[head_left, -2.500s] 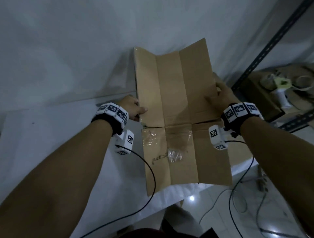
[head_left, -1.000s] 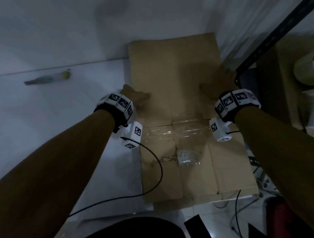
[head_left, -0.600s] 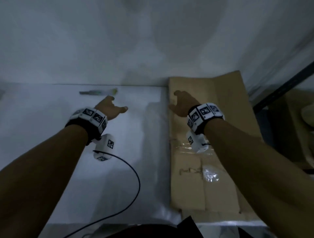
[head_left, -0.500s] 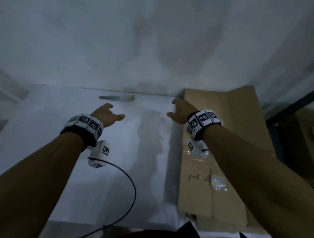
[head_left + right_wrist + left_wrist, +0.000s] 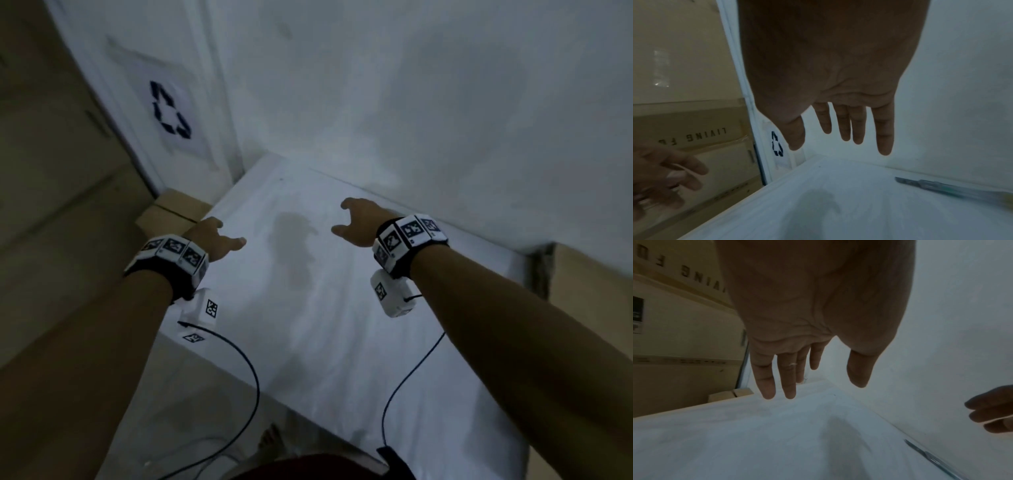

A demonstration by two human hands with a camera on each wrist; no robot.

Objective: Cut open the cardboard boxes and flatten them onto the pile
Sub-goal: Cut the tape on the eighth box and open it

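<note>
My left hand (image 5: 214, 240): fingers spread, relaxed, empty, above table (image 5: 308, 325) near its 9 o'clock edge. My right hand (image 5: 359, 222): spread, empty, at 1 o'clock. Knife (image 5: 953, 188): flat on table by wall, 3 o'clock of right hand. Small box (image 5: 171, 212): off table's corner, 10 o'clock. Big boxes (image 5: 51, 205): stacked far left. Flattened cardboard (image 5: 589, 284): 3 o'clock edge.

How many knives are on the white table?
1. The knife lies on the table by the back wall, near the right hand. None other shows.
</note>
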